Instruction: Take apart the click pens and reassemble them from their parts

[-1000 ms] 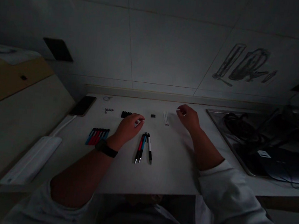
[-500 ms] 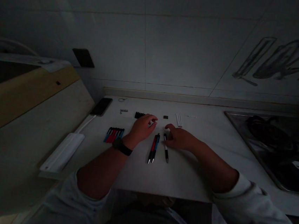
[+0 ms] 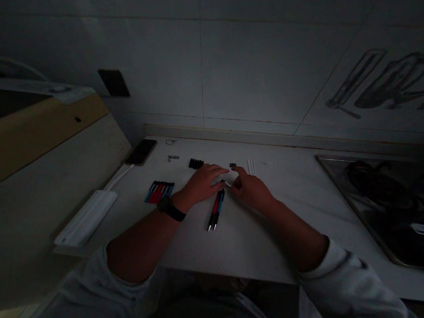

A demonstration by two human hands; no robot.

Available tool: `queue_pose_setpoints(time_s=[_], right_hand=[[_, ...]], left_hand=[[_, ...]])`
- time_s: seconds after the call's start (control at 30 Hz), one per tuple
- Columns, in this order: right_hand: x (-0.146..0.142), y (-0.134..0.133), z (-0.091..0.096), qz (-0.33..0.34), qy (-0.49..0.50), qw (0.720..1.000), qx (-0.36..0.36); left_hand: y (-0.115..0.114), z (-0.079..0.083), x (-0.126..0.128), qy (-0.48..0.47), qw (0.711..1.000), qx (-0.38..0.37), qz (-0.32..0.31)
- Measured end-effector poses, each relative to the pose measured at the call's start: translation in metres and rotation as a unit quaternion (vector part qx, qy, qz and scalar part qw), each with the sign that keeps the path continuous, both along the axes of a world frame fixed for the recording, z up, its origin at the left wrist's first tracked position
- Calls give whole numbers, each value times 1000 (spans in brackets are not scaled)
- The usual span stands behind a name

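My left hand [image 3: 204, 182], with a dark watch on the wrist, rests on the white counter [image 3: 250, 232] with its fingers curled toward a thin pen [image 3: 225, 182]. My right hand [image 3: 249, 187] holds that pen by its other end, just above the counter. Both hands meet at the pen. Two more pens [image 3: 216, 209], one red and one blue, lie side by side just below the hands. The scene is very dark.
A row of red and blue pen barrels [image 3: 160, 192] lies to the left. At the back lie small black parts [image 3: 196, 164], white tubes [image 3: 251, 166], tiny springs [image 3: 173, 158] and a phone [image 3: 141, 152]. A sink [image 3: 383, 205] with dark items is on the right.
My right hand came down from the back of the counter, took the white pen beside the two others, and brought it up to my left hand. The camera shifted left.
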State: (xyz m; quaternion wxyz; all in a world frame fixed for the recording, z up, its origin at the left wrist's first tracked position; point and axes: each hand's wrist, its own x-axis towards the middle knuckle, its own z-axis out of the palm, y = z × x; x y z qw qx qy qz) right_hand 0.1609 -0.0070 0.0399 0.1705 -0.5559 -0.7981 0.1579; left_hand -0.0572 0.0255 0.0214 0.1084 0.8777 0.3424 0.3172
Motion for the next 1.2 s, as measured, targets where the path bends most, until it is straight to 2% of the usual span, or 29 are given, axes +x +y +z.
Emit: queue_pose_setpoints(time_s=[0.17,0.37,0.6,0.87,1.03,1.2], right_hand=[[4,7,-5,22,92,995,42],[15,19,-7,-5,109,988,111],[21,29,-11,-42,182,982,10],[23,32,-12,-70,210,975,-16],[22,32,-17,-61,218,974,28],[20,32,-23,-41,266,960,77]], left_hand=[[3,4,-4,29,1000,0,12],[7,16,-17,-24,995,41,90],[7,17,-20,-34,991,49,119],[9,12,-20,2,995,0,103],[10,12,-19,-5,993,-22,117],[10,13,-19,-28,991,-31,129]])
